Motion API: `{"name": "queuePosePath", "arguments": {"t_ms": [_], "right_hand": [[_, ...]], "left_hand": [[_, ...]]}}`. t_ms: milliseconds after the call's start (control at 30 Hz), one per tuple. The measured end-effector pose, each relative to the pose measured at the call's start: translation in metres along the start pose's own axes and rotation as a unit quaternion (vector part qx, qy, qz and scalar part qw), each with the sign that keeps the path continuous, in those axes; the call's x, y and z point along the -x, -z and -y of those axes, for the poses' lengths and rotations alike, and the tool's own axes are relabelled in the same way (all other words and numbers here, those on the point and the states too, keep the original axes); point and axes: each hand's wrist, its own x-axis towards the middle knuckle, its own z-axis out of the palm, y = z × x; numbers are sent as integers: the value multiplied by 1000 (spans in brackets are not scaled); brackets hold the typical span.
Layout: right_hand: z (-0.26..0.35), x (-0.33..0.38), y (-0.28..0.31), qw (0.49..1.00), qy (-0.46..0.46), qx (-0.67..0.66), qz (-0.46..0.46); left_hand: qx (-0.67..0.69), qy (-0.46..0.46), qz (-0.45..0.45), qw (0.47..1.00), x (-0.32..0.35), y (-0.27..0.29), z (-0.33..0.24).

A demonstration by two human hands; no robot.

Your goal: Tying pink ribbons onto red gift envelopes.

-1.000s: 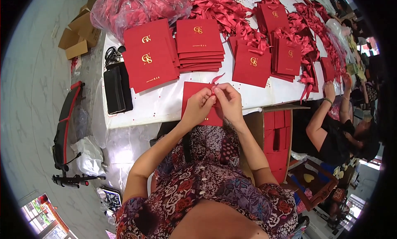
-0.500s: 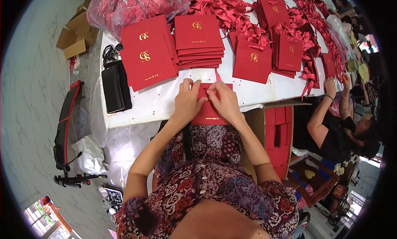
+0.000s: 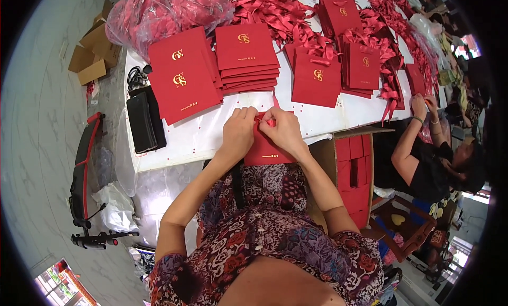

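Gold monograms (image 3: 180,80) and lettering (image 3: 271,156) — on red bags (image 3: 316,90)

Free tabletop (image 3: 182,143) left, bag stacks (image 3: 246,52) ahead

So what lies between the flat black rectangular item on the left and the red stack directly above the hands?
Another pile of red, gold-printed pieces, as the head view shows, between the black item and that stack.

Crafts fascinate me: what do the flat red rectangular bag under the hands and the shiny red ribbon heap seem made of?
Flat red rectangular bag: probably matte paper or thin card, given its crisp edges and dull surface. Shiny red ribbon heap: likely satin-like fabric; the limp strips catch light.
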Motion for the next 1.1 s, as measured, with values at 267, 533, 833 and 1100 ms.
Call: {"name": "queuePosePath", "arguments": {"t_ms": [267, 533, 833, 1100], "right_hand": [[7, 3, 8, 998, -46, -29, 35], [10, 16, -1, 1000, 2, 28, -13], [14, 12, 24, 994, 89, -57, 22], [-12, -23, 40, 987, 79, -39, 131]], "left_hand": [[-79, -9, 19, 997, 0, 7, -26], [-4, 40, -6, 999, 2, 9, -31], [118, 115, 6, 986, -5, 19, -9], [91, -6, -10, 996, -10, 20, -8]]}}
